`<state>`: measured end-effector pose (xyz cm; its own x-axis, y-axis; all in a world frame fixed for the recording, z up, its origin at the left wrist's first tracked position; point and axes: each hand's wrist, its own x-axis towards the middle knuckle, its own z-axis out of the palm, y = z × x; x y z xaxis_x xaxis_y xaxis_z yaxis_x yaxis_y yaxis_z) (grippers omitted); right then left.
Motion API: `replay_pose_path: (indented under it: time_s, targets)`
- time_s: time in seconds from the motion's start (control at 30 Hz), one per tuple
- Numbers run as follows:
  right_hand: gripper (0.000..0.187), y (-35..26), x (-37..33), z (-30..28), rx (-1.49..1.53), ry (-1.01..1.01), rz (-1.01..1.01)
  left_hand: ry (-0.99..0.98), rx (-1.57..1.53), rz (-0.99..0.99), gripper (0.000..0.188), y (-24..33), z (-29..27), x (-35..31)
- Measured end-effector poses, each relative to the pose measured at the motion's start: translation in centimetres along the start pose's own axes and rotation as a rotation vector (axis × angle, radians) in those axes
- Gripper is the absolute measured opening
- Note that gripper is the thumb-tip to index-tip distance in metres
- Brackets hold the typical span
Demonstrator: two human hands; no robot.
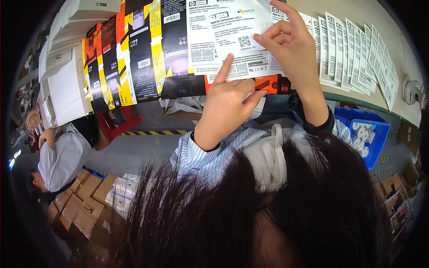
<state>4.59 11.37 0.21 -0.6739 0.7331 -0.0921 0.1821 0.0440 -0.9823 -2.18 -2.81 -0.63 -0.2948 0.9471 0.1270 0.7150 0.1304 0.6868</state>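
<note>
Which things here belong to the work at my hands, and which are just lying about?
In the job:
- white sheets under your left hand and right hand
- black-and-yellow packaging, apparently
- fanned printed slips, probably

Seemingly lying about:
- blue bin
- cardboard boxes

Fisheye view with rounded dark vignetting. Bright, even light falls on the worktable [362,11] and white labels [237,31], whose print is sharpest near centre; the floor [138,152] and cartons [73,207] appear dimmer. A small bright glare [14,159] marks far left. Straight edges bow outward; foreground hair [201,214] is dark and soft.
</note>
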Motion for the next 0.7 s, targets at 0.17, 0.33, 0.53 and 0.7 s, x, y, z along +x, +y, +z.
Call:
replay_pose_path:
  time_s: [0.17, 0.33, 0.53, 0.7]
  targets:
    - [0.059, -0.2, -0.1, -0.1, -0.153, 0.023, -0.030, -0.003, -0.001, -0.002, 0.018, 0.2, 0.0, 0.1]
    - [0.066, 0.0, -0.4, 0.5, -0.344, -0.009, -0.030, 0.003, 0.009, 0.002, 0.018, 0.0, 0.1, 0.1]
    - [0.072, 0.1, -0.2, 0.9, -0.598, 0.154, -0.303, 0.017, 0.022, 0.022, 0.017, 0.4, -0.4, -0.2]
    - [0.059, 2.9, 1.0, -0.2, -0.621, 0.328, -0.594, 0.067, 0.013, 0.080, 0.018, 0.9, -0.9, 0.2]
